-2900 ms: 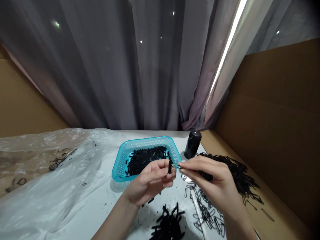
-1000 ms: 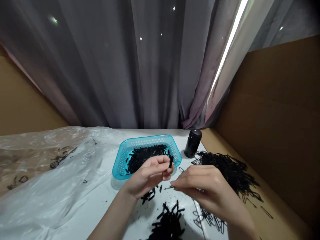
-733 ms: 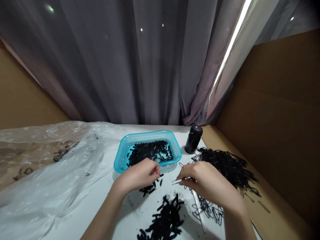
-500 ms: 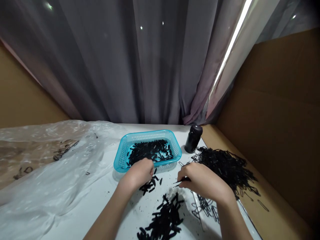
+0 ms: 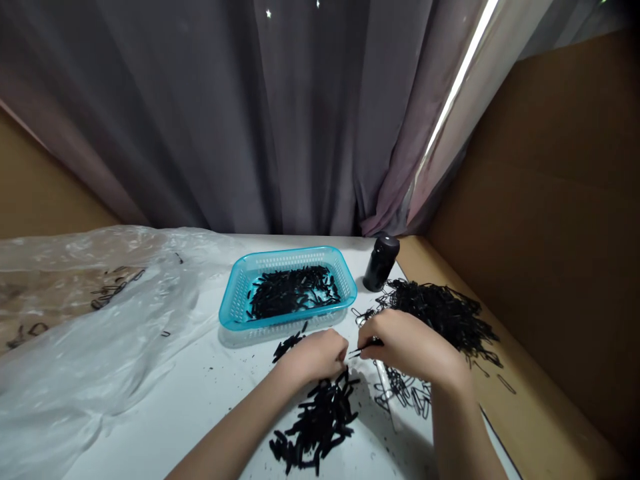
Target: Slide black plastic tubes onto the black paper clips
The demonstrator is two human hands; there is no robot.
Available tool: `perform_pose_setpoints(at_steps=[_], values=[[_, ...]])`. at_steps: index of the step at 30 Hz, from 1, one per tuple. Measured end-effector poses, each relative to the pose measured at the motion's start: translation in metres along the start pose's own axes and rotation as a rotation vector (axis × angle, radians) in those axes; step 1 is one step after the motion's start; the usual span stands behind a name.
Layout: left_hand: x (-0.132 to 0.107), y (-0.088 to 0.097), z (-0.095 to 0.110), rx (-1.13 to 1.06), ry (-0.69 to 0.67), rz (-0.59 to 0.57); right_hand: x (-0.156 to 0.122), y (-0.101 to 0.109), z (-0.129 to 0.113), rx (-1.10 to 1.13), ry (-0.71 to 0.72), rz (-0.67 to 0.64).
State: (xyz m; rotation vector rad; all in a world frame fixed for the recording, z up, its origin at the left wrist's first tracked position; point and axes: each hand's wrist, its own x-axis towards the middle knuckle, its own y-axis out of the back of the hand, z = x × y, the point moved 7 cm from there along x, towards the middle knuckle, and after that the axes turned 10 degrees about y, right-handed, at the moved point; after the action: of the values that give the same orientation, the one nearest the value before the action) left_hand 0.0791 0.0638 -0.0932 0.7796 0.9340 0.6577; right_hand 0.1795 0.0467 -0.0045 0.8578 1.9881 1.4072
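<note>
Tweezers are extending from my pinching right hand, lower centre; left hand is hiding its fingertips, grip indeterminable.

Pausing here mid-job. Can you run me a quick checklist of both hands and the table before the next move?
1. Thin two-pronged tool gripped in the right hand: ok, tips point toward the left hand.
2. Left hand's contents known: cannot tell, the fingers are curled and hide them.
3. Blue basket level on the table, black pieces inside: ok.
4. All black pieces in the basket: not ok, a pile lies outside it.
5. Black bottle standing: ok.
</note>
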Motion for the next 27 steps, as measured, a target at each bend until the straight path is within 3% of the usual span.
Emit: perform_pose_setpoints(at_steps=[8,12,16,19,22,24,27], values=[[0.010,-0.020,0.005,-0.052,-0.009,0.003,-0.007,0.006,0.004,0.065,-0.040,0.020],[0.010,-0.015,0.006,-0.139,-0.086,-0.025,-0.010,0.011,0.003,0.069,-0.037,0.046],[-0.003,0.021,0.008,-0.324,-0.229,0.013,-0.019,0.031,0.002,0.068,0.006,0.181],[-0.021,0.057,0.004,-0.508,-0.297,0.088,-0.036,0.059,-0.002,0.103,0.049,0.482],[-0.038,0.085,-0.006,-1.017,-0.357,0.122,-0.054,0.080,-0.012,0.154,0.100,0.793],[-0.047,0.094,-0.007,-1.230,-0.419,0.130,-0.058,0.084,-0.023,0.187,0.176,0.878],[-0.057,0.102,-0.006,-1.402,-0.487,0.180,-0.055,0.081,-0.037,0.219,0.264,0.888]])
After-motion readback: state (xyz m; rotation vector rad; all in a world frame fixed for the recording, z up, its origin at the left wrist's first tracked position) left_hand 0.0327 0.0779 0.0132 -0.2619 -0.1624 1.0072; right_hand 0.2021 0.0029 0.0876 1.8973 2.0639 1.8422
